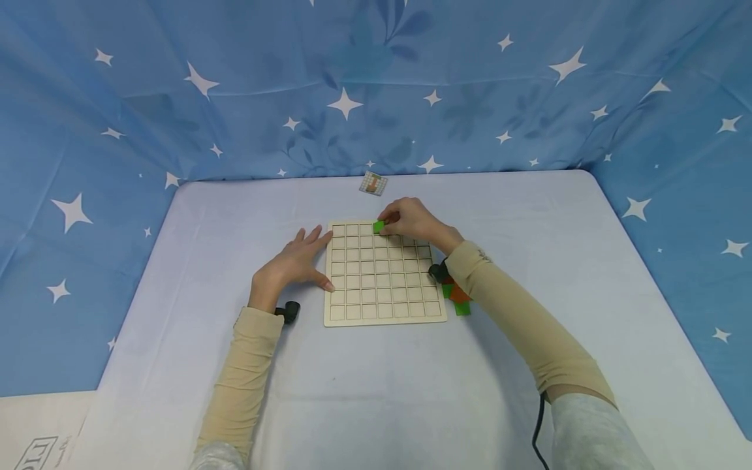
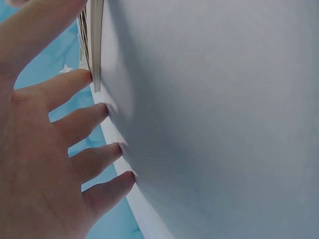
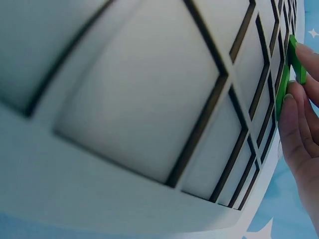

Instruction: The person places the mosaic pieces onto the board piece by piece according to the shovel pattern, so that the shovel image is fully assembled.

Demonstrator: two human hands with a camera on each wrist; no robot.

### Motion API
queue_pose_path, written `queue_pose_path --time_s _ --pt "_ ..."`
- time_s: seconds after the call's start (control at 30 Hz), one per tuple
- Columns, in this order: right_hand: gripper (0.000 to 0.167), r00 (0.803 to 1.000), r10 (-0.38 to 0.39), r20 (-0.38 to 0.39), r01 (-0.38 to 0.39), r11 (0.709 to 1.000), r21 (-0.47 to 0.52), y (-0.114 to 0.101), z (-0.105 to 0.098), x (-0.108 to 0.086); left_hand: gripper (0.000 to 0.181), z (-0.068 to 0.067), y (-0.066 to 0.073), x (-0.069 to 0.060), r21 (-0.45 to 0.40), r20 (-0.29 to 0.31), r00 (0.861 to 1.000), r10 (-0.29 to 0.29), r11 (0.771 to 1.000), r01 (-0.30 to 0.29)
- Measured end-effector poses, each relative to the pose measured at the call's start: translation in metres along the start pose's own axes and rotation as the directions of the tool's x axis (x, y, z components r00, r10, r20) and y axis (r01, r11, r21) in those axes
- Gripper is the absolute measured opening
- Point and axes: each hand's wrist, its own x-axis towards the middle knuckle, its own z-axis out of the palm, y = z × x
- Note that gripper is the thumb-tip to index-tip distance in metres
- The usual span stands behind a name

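A square light-wood grid board (image 1: 384, 322) lies flat on the white table. My left hand (image 1: 296, 261) is spread at its left side, thumb and index finger touching the edge; the left wrist view shows the other fingertips (image 2: 94, 114) resting on the tabletop. Over the top row of cells, my right hand (image 1: 414, 220) pinches a green square tile (image 1: 378, 227). Seen from the right wrist, one green tile (image 3: 297, 59) stands tilted between the fingers, and a second green piece (image 3: 282, 92) shows beside it at the fingertips, against the grid.
Loose green tiles (image 1: 462, 309) and orange tiles (image 1: 460, 295) lie by the board's right edge, partly hidden under the right forearm. A small patterned card (image 1: 373, 183) lies near the table's back edge. Behind hangs a blue star-patterned cloth (image 1: 376, 78).
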Motion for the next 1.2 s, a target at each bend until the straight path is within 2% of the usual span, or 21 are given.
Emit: queue_pose_path --time_s 0.33,0.9,1.2 --pt "0.032 1.000 -0.021 0.001 0.021 0.996 -0.092 -0.003 0.002 0.000 0.121 -0.001 0.001 0.001 -0.002 0.001 1.000 0.005 1.000 -0.005" --pt "0.033 1.000 -0.004 -0.008 0.004 1.000 0.007 0.002 -0.005 -0.012 0.121 0.000 0.001 0.001 -0.004 0.006 1.000 0.006 1.000 -0.006" --pt "0.030 0.999 -0.020 -0.041 0.019 0.999 -0.041 0.012 -0.012 -0.025 0.122 -0.001 -0.002 0.001 -0.001 0.010 1.000 -0.001 1.000 0.001"
